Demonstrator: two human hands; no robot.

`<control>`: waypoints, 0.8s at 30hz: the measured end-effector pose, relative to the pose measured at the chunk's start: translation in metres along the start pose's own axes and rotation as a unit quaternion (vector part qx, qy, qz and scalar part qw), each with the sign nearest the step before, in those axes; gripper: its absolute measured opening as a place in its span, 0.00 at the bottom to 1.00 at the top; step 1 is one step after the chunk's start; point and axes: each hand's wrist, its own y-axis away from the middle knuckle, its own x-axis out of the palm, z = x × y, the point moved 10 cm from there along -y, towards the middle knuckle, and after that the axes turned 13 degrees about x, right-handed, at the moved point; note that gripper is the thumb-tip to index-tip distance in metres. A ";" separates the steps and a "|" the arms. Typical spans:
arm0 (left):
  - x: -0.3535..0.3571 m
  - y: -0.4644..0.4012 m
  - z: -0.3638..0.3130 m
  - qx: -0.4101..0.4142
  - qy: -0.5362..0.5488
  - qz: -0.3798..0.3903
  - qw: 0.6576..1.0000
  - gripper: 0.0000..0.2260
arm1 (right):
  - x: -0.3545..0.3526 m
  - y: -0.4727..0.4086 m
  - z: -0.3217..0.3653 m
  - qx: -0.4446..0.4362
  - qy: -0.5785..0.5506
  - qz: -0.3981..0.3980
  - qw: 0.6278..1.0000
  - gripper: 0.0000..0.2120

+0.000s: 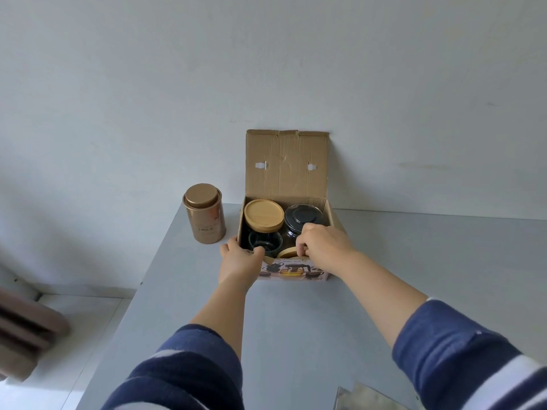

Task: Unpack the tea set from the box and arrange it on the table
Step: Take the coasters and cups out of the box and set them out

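Left hand (240, 257) has its grip hooked over the box (285, 232) near-left rim, steadying it on the desk (296, 321). Right hand (321, 242) is nearer the wooden lid (288, 252) lying flat just below, fingers pinching its edge, so lifting looks next.

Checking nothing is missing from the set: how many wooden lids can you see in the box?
2. One wooden lid sits at the box's back left; another wooden lid shows at the front, under the right hand. More may be hidden.
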 end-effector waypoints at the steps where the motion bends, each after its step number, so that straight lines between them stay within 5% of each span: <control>1: 0.000 0.000 0.001 0.000 0.000 0.001 1.000 0.24 | -0.001 0.000 0.002 0.003 0.005 0.004 1.000 0.09; 8: -0.003 0.000 -0.001 0.007 -0.015 0.003 1.000 0.23 | 0.021 0.000 0.002 0.021 0.130 0.069 0.989 0.19; 15: -0.006 -0.004 0.002 -0.011 -0.073 0.000 0.997 0.24 | 0.053 -0.022 0.002 0.035 0.157 0.220 0.962 0.15; 24: -0.010 -0.014 0.005 -0.030 -0.192 0.021 0.981 0.30 | 0.047 -0.032 0.010 -0.030 0.126 0.233 0.964 0.14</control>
